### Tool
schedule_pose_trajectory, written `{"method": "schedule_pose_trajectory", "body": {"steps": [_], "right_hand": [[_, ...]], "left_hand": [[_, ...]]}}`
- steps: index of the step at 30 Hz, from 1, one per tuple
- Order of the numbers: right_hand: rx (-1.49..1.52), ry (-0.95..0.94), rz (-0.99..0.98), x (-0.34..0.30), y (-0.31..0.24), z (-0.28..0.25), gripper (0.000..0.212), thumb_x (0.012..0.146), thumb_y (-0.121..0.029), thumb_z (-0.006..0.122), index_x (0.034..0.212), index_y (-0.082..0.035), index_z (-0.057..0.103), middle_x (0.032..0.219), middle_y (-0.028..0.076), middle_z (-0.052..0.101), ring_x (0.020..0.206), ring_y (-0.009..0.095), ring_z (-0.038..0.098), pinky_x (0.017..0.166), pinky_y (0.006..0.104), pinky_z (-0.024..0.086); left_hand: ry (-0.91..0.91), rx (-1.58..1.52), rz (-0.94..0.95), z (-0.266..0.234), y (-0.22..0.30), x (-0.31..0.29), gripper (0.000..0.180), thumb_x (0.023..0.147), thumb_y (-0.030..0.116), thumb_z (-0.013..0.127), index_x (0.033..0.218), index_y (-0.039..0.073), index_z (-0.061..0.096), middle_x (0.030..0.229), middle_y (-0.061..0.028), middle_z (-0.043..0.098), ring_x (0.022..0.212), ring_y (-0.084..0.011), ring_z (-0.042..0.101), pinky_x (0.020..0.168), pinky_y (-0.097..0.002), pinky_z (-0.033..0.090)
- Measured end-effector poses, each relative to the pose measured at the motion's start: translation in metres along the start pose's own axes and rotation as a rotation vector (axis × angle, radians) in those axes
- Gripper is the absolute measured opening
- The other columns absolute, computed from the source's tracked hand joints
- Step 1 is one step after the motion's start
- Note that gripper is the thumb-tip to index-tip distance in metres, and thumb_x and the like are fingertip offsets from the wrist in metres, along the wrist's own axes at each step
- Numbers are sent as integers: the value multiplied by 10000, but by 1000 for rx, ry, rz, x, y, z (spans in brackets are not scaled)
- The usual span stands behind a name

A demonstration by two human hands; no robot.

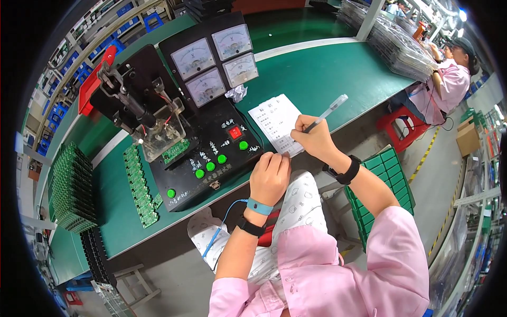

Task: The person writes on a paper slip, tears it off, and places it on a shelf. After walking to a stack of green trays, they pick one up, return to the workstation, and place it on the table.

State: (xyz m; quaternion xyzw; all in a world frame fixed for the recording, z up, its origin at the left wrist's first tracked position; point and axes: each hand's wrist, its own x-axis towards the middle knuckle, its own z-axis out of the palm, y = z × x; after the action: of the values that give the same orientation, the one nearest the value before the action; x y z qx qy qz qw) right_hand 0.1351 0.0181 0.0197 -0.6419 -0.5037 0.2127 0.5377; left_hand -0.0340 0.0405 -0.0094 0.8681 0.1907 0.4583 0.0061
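White form (268,120), right fingers (303,124) gripping pen (329,111), left fingers (271,164) bent, grasp unclear, black 4-dial box (236,160) beside

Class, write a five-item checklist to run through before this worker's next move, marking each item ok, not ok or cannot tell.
1. Right hand free: not ok; it holds the pen.
2. Pen's tip touching the card: cannot tell; the hand hides it.
3. Left hand beside the card's near edge: ok, though whether it presses on the card cannot be told.
4. Blue cord joined to the wristband on the left wrist: ok; its far end cannot be traced.
5. Both hands off the red switch: ok; they are at the card.
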Motion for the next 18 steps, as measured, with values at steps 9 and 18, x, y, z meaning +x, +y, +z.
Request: {"method": "schedule_pose_trajectory", "body": {"steps": [9,18], "right_hand": [[-49,21,-39,0,0,-2,226,706,48,615,611,-24,424,559,-43,385,548,33,337,464,241,257],[-50,-4,-34,-2,-2,-3,234,707,45,617,607,-24,416,549,-34,374,540,39,337,462,245,254]], "left_hand": [[-4,1,-1,-1,2,2,101,751,52,678,838,26,632,785,-48,535,809,-210,551,659,-293,494],[-9,-27,-29,-2,3,2,150,727,27,701,870,34,656,794,-49,548,793,-228,538,661,-313,477]]}}
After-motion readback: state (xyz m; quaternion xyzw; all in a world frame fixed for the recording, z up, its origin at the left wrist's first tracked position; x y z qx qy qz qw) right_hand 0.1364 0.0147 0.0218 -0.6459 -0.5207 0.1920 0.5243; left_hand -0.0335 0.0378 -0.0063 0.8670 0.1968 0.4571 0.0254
